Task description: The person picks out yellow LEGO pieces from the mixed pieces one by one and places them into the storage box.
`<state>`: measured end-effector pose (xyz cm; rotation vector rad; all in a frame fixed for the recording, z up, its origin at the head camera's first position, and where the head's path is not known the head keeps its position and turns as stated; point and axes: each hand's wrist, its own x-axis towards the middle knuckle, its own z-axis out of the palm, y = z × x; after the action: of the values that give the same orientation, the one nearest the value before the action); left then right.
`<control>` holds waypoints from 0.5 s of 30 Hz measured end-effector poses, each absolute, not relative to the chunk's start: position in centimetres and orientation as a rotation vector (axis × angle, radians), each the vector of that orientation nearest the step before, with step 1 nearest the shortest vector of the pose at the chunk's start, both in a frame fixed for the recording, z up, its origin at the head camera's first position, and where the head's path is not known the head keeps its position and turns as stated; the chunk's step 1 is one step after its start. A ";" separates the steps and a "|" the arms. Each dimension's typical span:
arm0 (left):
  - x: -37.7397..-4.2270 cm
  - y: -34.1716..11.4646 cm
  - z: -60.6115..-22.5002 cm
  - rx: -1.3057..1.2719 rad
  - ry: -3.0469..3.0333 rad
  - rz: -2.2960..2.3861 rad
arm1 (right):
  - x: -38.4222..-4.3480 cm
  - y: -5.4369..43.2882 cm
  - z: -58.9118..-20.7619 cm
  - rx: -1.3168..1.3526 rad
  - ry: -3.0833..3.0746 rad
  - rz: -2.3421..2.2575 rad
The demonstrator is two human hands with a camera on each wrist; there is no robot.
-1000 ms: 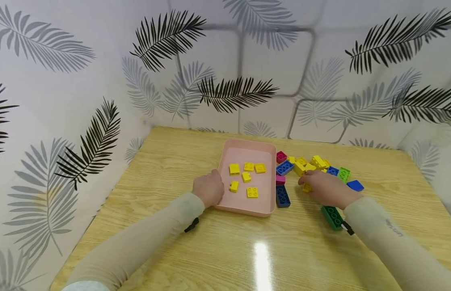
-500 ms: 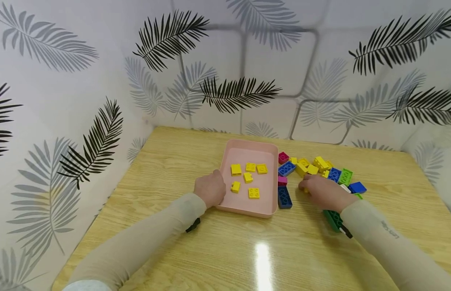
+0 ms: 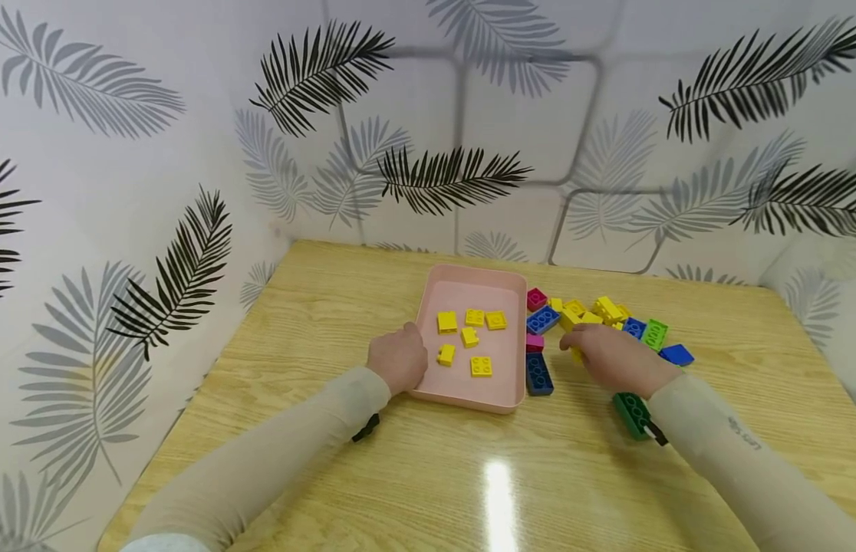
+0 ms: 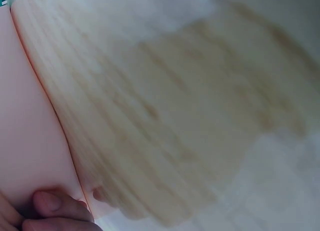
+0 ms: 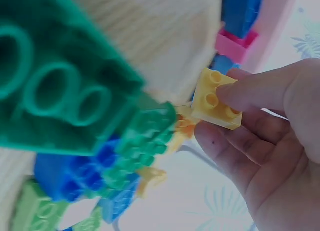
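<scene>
My left hand (image 3: 399, 359) grips the left wall of a shallow pink tray (image 3: 469, 403) near its front corner. In the left wrist view its curled fingers (image 4: 55, 203) lie at the pink wall. Several yellow toy bricks lie apart inside the tray, one of them a square brick (image 3: 481, 366) at the front. To the right of the tray, my right hand (image 3: 617, 356) pinches a yellow building brick (image 5: 202, 102) between thumb and fingers, its round studs showing in the right wrist view. That brick is mostly covered by the fingers in the head view.
Beside the tray's right wall lie a dark blue brick (image 3: 538, 374), a pink brick (image 3: 535, 343), a blue brick (image 3: 542, 320) and a red brick (image 3: 536, 298). Yellow bricks (image 3: 607, 310) are heaped behind my right hand. A dark green brick (image 3: 631, 415) lies by the right wrist.
My right hand has shifted slightly left and away from me, with the yellow brick at its fingertips. The left hand and the tray have stayed in place.
</scene>
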<state>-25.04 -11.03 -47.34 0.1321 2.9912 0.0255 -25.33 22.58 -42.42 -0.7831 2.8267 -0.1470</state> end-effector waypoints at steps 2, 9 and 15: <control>-25.0 -11.1 -47.3 0.129 2.990 0.033 | -25.4 22.2 -41.9 -0.807 2.840 -0.177; -25.0 -11.0 -47.1 0.114 2.990 0.038 | -25.6 19.9 -39.9 -0.901 2.873 -0.233; -24.9 -11.0 -47.1 0.101 2.986 0.047 | -26.1 17.8 -39.1 -0.942 2.883 -0.209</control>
<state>-24.94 -10.96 -47.07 0.1012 2.9859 0.0472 -26.06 17.77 -39.09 -0.9416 2.8828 -0.2095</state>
